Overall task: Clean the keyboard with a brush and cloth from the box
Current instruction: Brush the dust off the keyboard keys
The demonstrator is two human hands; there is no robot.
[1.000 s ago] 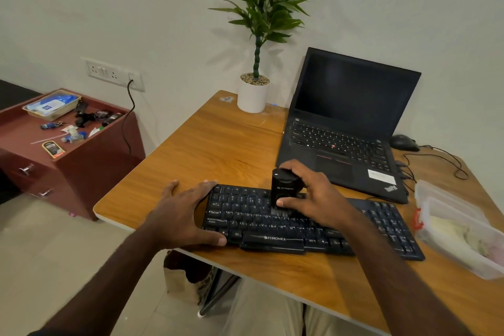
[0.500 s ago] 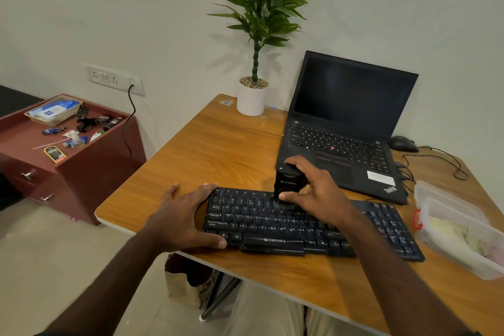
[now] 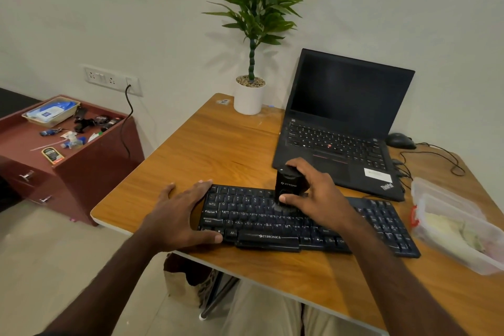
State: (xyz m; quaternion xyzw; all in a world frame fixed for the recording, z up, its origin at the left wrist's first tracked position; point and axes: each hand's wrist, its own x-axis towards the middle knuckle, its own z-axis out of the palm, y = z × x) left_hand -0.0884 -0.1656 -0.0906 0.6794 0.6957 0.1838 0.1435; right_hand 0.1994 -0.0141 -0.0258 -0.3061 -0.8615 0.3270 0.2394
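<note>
The keyboard lies at the desk's near edge, my left hand bracing its end, while my right hand, clenched on the brush, has apparently swept bristles back toward the upper rows.

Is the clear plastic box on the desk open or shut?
Open. The clear plastic box has no lid on top; its lid lies behind it, and pale cloth shows inside.
</note>
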